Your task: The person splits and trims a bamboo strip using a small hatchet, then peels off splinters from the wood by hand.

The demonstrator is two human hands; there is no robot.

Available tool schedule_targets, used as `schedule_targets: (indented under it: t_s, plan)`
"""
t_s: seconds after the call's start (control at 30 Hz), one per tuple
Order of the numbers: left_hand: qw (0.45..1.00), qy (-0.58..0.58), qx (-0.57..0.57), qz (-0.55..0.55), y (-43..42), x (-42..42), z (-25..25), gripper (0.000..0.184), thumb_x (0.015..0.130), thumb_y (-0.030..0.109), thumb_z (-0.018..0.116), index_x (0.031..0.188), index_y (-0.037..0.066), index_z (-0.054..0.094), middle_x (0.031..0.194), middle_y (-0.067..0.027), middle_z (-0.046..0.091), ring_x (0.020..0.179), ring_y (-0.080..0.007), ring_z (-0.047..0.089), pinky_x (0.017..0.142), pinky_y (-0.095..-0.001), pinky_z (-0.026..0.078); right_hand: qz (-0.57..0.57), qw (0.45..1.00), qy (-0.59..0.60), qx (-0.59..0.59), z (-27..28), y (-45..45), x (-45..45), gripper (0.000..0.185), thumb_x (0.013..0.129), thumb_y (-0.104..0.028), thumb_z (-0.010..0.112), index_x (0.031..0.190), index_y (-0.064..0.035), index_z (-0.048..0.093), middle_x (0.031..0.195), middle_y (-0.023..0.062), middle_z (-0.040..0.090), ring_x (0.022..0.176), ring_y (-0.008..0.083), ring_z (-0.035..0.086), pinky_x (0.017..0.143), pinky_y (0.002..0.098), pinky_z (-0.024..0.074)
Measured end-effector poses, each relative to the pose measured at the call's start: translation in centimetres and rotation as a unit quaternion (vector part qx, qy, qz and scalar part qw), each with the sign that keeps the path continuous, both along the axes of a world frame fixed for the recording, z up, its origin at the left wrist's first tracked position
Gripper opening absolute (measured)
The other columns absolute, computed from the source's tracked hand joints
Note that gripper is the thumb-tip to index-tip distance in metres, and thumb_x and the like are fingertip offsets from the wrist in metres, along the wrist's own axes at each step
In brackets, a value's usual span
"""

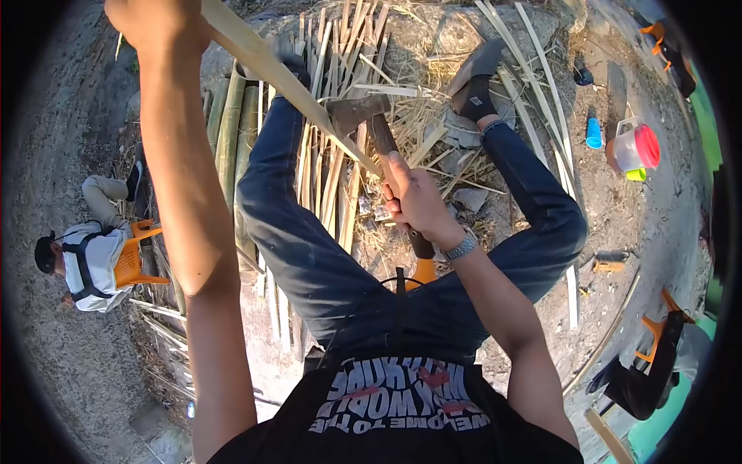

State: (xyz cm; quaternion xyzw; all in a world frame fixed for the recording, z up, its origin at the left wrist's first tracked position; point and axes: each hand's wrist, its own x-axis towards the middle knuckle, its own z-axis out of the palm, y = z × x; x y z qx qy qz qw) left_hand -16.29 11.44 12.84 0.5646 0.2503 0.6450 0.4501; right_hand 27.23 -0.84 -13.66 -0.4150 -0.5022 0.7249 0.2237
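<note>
My left hand (158, 22), raised at the upper left, is closed around the far end of a long split bamboo piece (267, 66). The piece slants down to the right between my legs. My right hand (421, 203) grips the dark handle of a hatchet (357, 112). The hatchet's metal head lies against the bamboo piece, its edge toward the left. Near my right fingers is the lower tip of the bamboo; whether they touch it I cannot tell. Under both lie many thin bamboo strips (331, 185) on the ground.
Whole bamboo poles (229, 131) lie left of my legs. At right stand a blue cup (593, 133), a clear jug with a red lid (635, 145) and a green cup (636, 175). A person (93, 259) sits on an orange chair (137, 259) at left.
</note>
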Motion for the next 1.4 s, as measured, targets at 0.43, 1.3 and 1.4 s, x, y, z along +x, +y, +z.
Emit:
schedule_targets:
  t_s: [0.43,1.3,1.4]
  plan:
    - [0.915,0.060,0.118,0.382,-6.4,19.0,-0.2,0.035,0.105,0.036,0.055,0.077,0.017,0.046,0.057,0.0086,0.027,0.043,-0.0060,0.025,0.042,-0.0261,0.020,0.090,0.984,-0.154,-0.024,-6.0,-0.2,0.2,0.060,0.103,-0.057,0.053,0.072,-0.0062,0.057,0.053,-0.0002,0.050,0.040,0.0123,0.047,0.040,0.0308,0.0371]
    - [0.895,0.061,0.132,0.423,-5.1,23.0,-0.3,0.035,0.105,0.036,0.054,0.078,0.016,0.045,0.060,0.0086,0.025,0.048,-0.0058,0.025,0.047,-0.0264,0.021,-0.023,0.992,0.107,0.058,7.9,-1.2,-0.7,0.063,0.101,-0.066,0.048,0.076,-0.0080,0.049,0.058,-0.0021,0.043,0.045,0.0067,0.041,0.041,0.0242,0.0341]
    - [0.861,0.092,0.162,0.474,-5.5,24.2,0.1,0.035,0.106,0.036,0.054,0.077,0.018,0.045,0.059,0.0090,0.026,0.046,-0.0058,0.024,0.045,-0.0267,0.020,-0.003,0.998,0.065,-0.021,2.9,-2.3,-0.7,0.065,0.104,-0.062,0.047,0.071,-0.0061,0.051,0.055,-0.0022,0.042,0.046,0.0087,0.043,0.044,0.0270,0.0352]
